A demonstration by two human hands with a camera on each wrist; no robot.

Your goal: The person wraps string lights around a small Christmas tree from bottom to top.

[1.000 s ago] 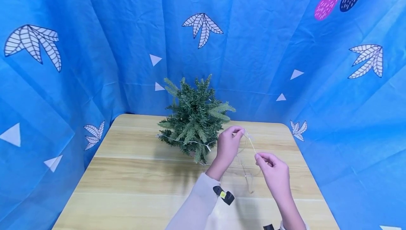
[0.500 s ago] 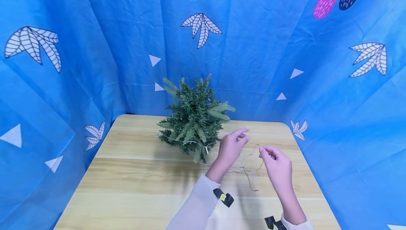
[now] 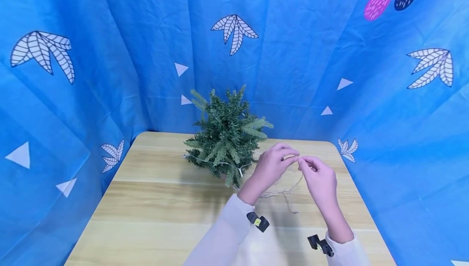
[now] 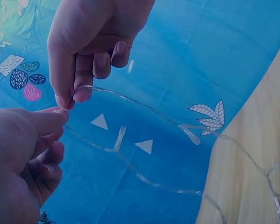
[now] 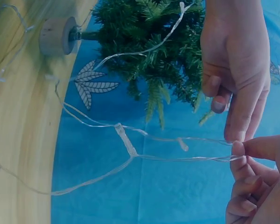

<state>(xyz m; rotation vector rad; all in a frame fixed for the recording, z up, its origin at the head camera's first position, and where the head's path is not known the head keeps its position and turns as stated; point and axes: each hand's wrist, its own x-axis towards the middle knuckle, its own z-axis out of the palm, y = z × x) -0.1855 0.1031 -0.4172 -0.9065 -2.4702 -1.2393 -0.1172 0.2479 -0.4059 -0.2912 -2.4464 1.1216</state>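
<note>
The clear light string [image 5: 126,140] was at the fingertips of both hands, which met at the right of the tree [image 3: 225,135] and above the desk [image 3: 154,209]. The right hand [image 3: 319,178] pinched the wire between thumb and forefinger, and the left hand [image 3: 272,164], its fingertips touching the other's, pinched it at the same spot. From there two strands of the string hung away below the hands, down to the desk, where loose loops lay between the two forearms and near the foot of the tree. A white wire [image 3: 229,164] also crossed the tree's lower front branches, to the left of the left hand; whether it was one piece with the held strands could not be traced. By count there were two hands, two pale sleeves [image 3: 223,233] and two black straps [image 3: 258,221], one at each wrist; one green tree, standing upright on one round wooden base [image 5: 53,36]; and one desk, with a blue printed cloth [image 3: 293,34] behind it. The left wrist view showed two small clear bulbs [image 4: 191,135] on the strands nearest the fingers, one on each; the string's full number could not be told
</note>
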